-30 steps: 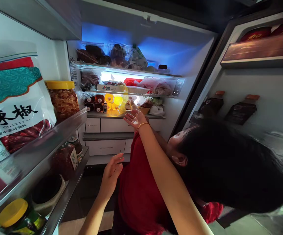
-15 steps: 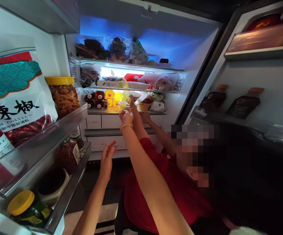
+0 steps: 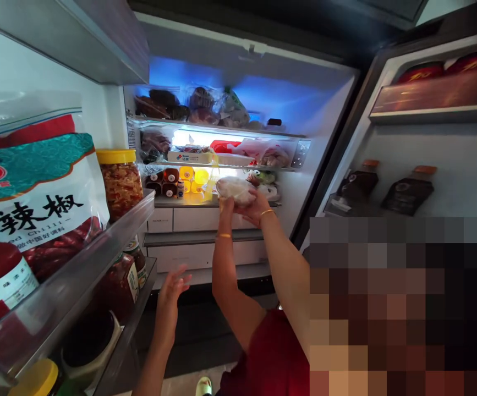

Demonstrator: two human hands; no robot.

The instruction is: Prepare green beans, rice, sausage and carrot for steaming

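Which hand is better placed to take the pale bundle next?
Right, I'd judge: the right hand is at the pale bundle, opposite the other person's hand, while the left hand is lower, apart from it, fingers open.

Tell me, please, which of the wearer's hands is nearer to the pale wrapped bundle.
Right. The right hand holds the pale wrapped bundle at its lower right side; the left hand is well apart from it, lower and to the left.
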